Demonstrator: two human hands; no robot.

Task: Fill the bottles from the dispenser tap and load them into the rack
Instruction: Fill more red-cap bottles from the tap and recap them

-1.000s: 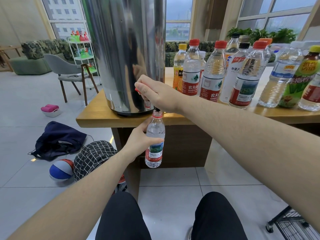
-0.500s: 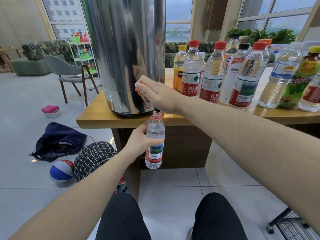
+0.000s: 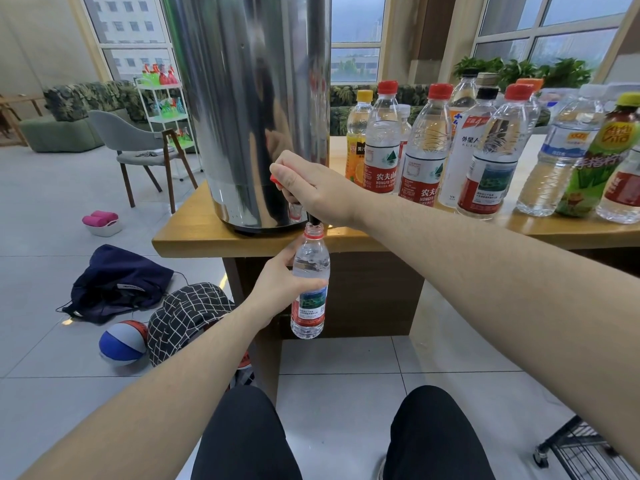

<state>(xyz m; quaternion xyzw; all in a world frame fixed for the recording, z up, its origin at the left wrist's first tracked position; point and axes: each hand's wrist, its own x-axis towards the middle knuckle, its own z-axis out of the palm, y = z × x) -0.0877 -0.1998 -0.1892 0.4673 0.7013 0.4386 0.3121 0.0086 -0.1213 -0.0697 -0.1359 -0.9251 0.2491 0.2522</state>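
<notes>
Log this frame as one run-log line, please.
stage: filling | left hand: holds small clear plastic bottle under tap | right hand: grips red tap lever of steel dispenser | rack: unloaded

My left hand [image 3: 277,289] grips a clear, glossy plastic bottle [image 3: 309,289] with a smooth paper-like label. The dispenser [image 3: 249,109] is polished, mirror-bright metal, its tap lever [image 3: 274,178] red plastic. The counter [image 3: 194,233] is smooth, satin-finished wood. To the right, the standing bottles [image 3: 426,150] are shiny clear plastic. The floor [image 3: 346,368] is pale, lightly glossy tile.
</notes>
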